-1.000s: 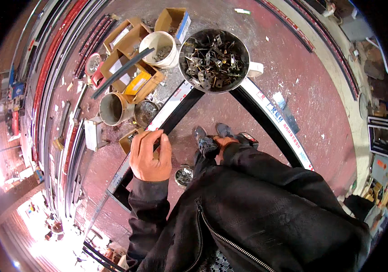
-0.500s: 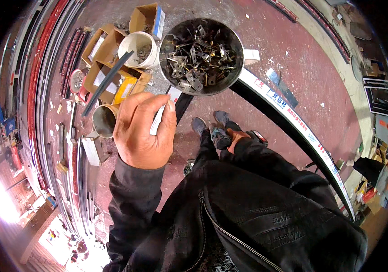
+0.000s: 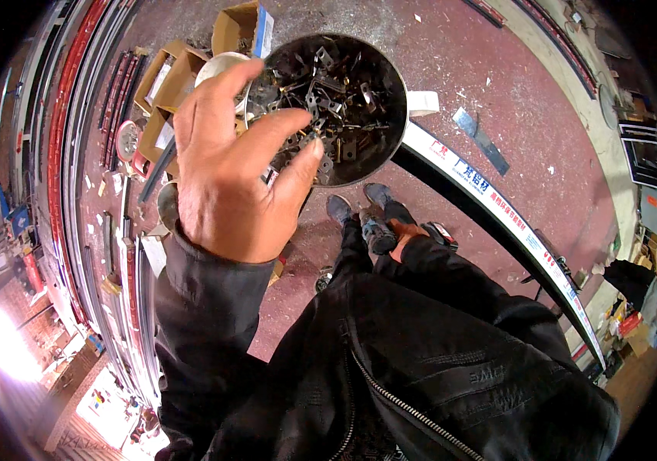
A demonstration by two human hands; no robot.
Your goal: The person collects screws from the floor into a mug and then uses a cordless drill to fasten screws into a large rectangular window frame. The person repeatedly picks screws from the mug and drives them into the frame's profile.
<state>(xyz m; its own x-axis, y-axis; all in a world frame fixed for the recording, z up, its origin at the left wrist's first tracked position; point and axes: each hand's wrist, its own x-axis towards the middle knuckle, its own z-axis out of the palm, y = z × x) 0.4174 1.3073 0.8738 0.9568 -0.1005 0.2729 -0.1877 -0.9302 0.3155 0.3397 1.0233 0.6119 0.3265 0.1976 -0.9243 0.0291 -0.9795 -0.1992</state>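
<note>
My left hand [image 3: 236,173] reaches over the near-left rim of a round metal pot [image 3: 405,104]. Its fingers are spread, and nothing shows between the thumb and index finger. Inside the pot lies a heap of small metal brackets [image 3: 336,104] mixed with screws; the fingertips hover at or just above them, contact unclear. Lower down, my right hand [image 3: 403,237] grips a dark cordless drill [image 3: 377,233] in front of my legs. A long black profile with a white printed strip [image 3: 489,196] runs from under the pot toward the lower right.
Cardboard boxes [image 3: 238,29] and a white bucket [image 3: 221,65] stand left of the pot, the bucket partly behind my fingers. Long metal profiles [image 3: 59,154] lie along the left. A flat grey strip [image 3: 482,142] rests on the red floor at right.
My left hand has moved up from below the pot to over its contents, and its fingers have spread from a pinch. My right hand still holds the drill, nearly in place.
</note>
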